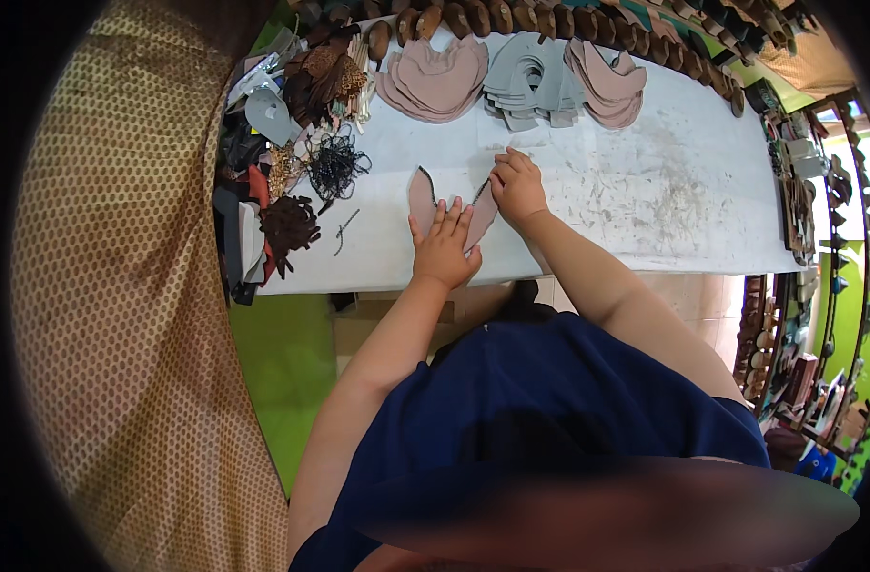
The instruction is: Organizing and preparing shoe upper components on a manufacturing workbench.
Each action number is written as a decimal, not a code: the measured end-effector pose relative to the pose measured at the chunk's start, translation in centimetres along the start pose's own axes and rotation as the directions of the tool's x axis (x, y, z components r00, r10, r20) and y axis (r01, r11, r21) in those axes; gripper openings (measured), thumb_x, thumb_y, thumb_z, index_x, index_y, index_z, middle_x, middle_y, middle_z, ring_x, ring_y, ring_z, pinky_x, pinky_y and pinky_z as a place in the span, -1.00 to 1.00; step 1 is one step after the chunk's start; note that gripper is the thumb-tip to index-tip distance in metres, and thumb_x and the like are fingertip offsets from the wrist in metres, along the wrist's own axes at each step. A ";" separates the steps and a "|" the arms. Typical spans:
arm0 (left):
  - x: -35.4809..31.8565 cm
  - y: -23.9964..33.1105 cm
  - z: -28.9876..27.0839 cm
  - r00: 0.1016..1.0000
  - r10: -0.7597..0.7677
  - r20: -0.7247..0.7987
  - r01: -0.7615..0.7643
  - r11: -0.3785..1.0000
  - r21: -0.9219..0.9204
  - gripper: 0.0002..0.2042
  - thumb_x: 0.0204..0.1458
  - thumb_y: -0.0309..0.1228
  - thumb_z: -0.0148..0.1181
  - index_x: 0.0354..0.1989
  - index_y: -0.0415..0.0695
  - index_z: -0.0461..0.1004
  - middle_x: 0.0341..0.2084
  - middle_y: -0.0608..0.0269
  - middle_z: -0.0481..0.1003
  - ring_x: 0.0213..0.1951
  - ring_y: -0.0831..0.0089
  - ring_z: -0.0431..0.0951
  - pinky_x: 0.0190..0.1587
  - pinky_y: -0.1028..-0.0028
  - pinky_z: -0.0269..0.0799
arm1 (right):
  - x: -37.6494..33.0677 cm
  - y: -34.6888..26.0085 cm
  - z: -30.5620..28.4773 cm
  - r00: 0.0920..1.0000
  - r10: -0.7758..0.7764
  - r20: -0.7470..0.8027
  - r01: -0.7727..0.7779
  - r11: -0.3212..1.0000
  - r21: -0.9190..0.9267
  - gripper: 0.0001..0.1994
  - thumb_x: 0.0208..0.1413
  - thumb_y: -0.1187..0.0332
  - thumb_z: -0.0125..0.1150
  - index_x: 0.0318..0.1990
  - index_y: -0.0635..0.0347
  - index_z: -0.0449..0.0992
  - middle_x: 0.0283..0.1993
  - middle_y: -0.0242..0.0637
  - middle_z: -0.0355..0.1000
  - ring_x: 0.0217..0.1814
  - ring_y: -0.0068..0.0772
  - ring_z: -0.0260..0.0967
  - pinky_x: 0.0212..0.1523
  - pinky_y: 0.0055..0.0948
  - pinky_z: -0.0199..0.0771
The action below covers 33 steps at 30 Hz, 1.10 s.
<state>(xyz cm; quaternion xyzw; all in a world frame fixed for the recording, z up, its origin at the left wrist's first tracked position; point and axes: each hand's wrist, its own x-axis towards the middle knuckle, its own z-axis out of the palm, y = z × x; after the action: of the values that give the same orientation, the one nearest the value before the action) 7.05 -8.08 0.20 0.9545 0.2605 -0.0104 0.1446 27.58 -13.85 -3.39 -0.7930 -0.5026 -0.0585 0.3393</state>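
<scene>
A dusty-pink, V-shaped shoe-upper piece lies flat on the white table in front of me, with a narrow dark trim along its inner edge. My left hand rests on its lower middle, fingers spread over the material. At the tip of the piece's right arm, my right hand is closed, its fingers bent and pressed together on the trimmed edge. That tip is hidden under the fingers, so whether they also hold a loose end of trim does not show.
Stacked pink pieces, grey pieces and more pink pieces lie farther back, before a row of brown shoe lasts. Tangled black cord, brown strips and scraps crowd the left. A patterned curtain hangs beyond.
</scene>
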 end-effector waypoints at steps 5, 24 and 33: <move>0.1 -0.2 0.5 1.000 -0.001 0.017 0.000 0.999 0.041 -0.27 0.06 -0.08 0.07 0.47 0.14 0.08 0.50 0.33 0.00 0.51 0.25 -0.05 0.42 -0.28 -0.41 | 0.1 -0.4 -0.1 1.000 -0.013 -0.019 0.013 1.000 0.003 -0.93 0.02 0.42 0.28 -0.32 0.16 0.58 0.02 -0.26 0.51 0.30 -0.08 0.32 0.22 -0.12 0.34; -0.1 -0.2 0.9 0.999 0.032 -0.032 -0.029 0.997 0.078 -0.25 0.07 -0.06 0.11 0.48 0.11 0.07 0.51 0.22 -0.04 0.51 0.14 -0.09 0.39 -0.33 -0.38 | 0.1 -0.5 -0.2 0.996 -0.052 -0.077 0.053 0.999 0.011 -0.93 -0.02 0.42 0.28 -0.36 0.16 0.58 -0.01 -0.28 0.52 0.27 -0.10 0.35 0.19 -0.14 0.39; 3.2 1.6 0.8 0.999 0.017 0.035 -0.020 0.996 0.082 -0.14 0.14 0.20 -0.01 0.52 -0.01 -0.07 0.53 0.29 -0.12 0.54 0.25 -0.20 0.43 -0.20 -0.46 | 0.2 -0.4 -0.3 0.995 -0.073 -0.067 0.074 0.997 0.010 -0.92 -0.02 0.41 0.29 -0.34 0.13 0.57 -0.02 -0.31 0.51 0.27 -0.12 0.35 0.18 -0.16 0.37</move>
<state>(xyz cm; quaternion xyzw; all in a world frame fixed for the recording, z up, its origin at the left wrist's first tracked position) 10.65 -8.08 -0.40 0.9617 0.2486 -0.0364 0.1094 27.44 -13.76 -2.90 -0.7694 -0.5201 -0.0942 0.3587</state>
